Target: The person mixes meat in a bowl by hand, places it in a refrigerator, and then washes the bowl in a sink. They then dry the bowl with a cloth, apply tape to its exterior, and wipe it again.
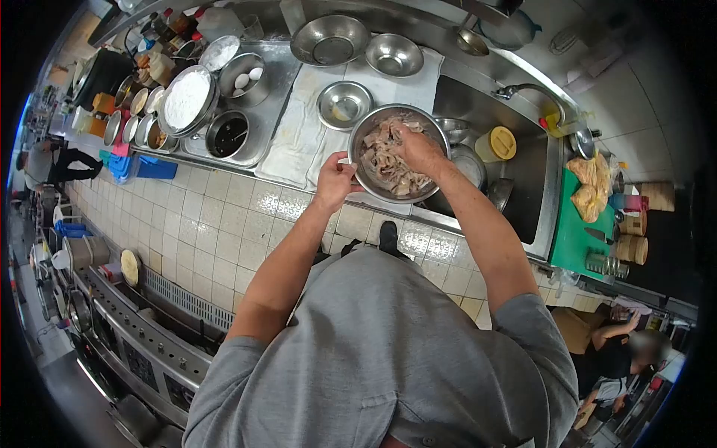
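A large metal bowl of sliced raw meat sits at the counter's front edge, partly over the sink. My left hand grips the bowl's left rim, thumb at the edge. Inside the bowl, my right hand is down in the meat; its fingertips are partly hidden among the slices, and the fingers look curled round some of them. Just behind the bowl, a small metal bowl with a little yellowish liquid rests on white cloths.
Two metal bowls stand behind. On the left are a bowl of white powder, eggs and a pot of dark liquid. The sink and a green board lie right. Other people are farther off.
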Demonstrator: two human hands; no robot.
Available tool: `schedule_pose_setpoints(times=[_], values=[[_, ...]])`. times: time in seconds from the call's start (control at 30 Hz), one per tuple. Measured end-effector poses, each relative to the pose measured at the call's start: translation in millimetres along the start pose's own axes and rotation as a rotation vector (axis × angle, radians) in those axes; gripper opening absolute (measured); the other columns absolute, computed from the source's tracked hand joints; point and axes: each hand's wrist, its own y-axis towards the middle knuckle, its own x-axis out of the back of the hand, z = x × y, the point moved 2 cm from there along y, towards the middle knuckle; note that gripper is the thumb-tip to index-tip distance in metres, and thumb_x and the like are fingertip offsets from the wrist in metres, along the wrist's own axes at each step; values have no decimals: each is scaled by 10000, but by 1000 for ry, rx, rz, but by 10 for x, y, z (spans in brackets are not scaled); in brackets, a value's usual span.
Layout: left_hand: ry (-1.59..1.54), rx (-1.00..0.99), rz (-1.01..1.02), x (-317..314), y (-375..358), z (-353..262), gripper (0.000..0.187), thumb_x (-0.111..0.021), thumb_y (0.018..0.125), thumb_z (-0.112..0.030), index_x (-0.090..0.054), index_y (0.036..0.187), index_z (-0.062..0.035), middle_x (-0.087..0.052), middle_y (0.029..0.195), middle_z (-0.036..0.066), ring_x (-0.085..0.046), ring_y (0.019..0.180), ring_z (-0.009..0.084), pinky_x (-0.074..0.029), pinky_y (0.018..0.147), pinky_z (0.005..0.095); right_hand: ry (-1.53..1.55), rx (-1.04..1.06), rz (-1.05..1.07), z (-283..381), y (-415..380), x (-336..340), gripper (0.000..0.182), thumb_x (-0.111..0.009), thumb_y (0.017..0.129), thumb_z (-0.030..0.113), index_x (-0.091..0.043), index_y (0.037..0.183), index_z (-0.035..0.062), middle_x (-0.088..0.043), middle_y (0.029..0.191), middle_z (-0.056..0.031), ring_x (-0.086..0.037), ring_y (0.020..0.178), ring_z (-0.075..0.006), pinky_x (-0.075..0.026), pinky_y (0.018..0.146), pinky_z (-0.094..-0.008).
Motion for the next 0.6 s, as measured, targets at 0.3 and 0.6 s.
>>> schedule_pose_setpoints(times=[0.3, 0.6], values=[[-19, 7, 9, 37, 33, 42, 377, -546, 1004, -61, -412, 1352, -3, -608, 996, 121, -702, 841, 251, -647, 716, 428, 28, -120, 65, -436, 291, -312, 467, -455, 997, 377, -719, 1005, -9, -682, 1011, -287, -651, 986, -458, -491, 903, -536], [-8, -9, -23, 10, 23, -7, 357, -559, 995, -63, -452, 1331, -8, -577, 967, 102, -691, 757, 220, -652, 629, 372, -34, -159, -98, -256, 545, -281, 401, -549, 912, 359, -749, 1103, 69, -649, 1293, -188, -575, 1225, -398, -374, 1091, -555]])
